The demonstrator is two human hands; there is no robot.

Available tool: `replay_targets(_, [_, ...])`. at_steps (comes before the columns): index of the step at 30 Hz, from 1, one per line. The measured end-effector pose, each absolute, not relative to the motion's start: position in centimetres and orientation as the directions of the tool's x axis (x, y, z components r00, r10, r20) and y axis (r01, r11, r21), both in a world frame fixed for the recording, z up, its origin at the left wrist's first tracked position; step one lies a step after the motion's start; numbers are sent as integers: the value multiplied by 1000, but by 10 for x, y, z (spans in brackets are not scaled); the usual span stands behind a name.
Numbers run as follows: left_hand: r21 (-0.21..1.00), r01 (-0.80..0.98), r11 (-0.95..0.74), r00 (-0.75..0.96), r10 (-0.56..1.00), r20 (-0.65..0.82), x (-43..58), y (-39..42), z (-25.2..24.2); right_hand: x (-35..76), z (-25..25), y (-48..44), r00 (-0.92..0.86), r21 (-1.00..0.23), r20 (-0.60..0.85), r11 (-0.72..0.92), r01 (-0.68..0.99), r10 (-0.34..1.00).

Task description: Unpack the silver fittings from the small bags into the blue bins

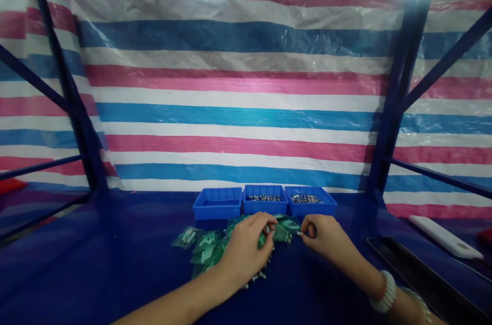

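Observation:
My left hand (pixel 249 245) is over the pile of small green-tinted plastic bags (pixel 207 249), its fingers curled and thumb near the fingertips; what it holds, if anything, is too small to name. To the right of the bags, my right hand (pixel 325 235) pinches a small light metal piece (pixel 299 233) between thumb and finger. Several small screws (pixel 262 275) lie loose on the table below my left hand. Behind the hands, a blue bin (pixel 265 205) holds small metal parts, and the blue bin (pixel 310 208) to its right holds longer metal pieces.
A third blue bin (pixel 217 210) stands at the left of the row, nothing visible inside. On the right lie a dark flat device (pixel 418 273) and a white bar-shaped object (pixel 446 237). Blue metal posts (pixel 400 79) flank the blue table (pixel 146 243) before a striped sheet (pixel 246 115).

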State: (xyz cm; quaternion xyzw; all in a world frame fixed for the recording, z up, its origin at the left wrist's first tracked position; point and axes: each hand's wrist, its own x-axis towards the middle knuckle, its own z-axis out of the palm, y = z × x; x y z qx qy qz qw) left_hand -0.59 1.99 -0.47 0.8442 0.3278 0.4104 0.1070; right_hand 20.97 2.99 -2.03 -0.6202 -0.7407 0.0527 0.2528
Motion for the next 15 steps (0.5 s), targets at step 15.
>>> replay_targets(15, [946,104,-307,363,897,252,11,-3,0,185,1,-10,-349,-529,576,663,530,739])
